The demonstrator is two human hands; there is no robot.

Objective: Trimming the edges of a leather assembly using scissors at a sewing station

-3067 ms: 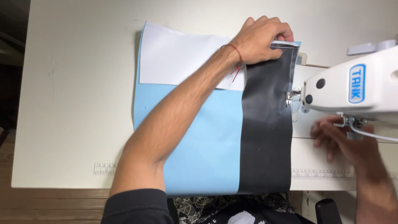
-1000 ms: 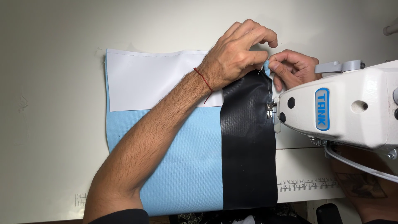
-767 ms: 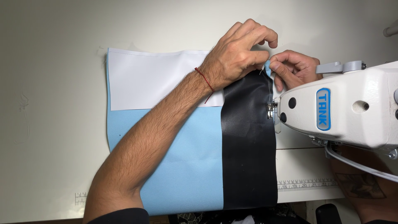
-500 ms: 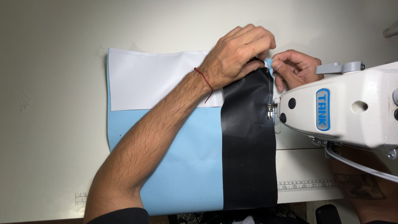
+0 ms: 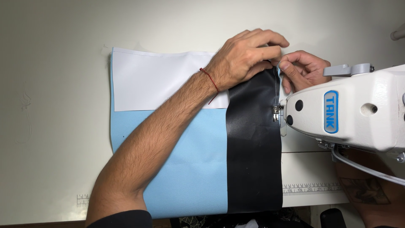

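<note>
Both hands now meet at the far right corner of the fabric panel (image 5: pixel 185 169), just behind the needle area of the white sewing machine (image 5: pixel 350 116). The left hand (image 5: pixel 244 57) lies over the corner where the black strip (image 5: pixel 253 147) ends, and its fingers have curled a little tighter than half a second ago, so the grip is closed on the edge of the strip. The right hand (image 5: pixel 301 71) pinches the same edge from the right, thumb and forefinger pressed together on the thin light blue hem. The panel itself has not shifted on the desk (image 5: pixel 55 63): the white piece (image 5: pixel 160 82) is at the far left, the light blue part near, and the black strip is beside the presser foot (image 5: pixel 276 113). Judging from this, the corner is being folded or aligned, with no sign of stitching.
</note>
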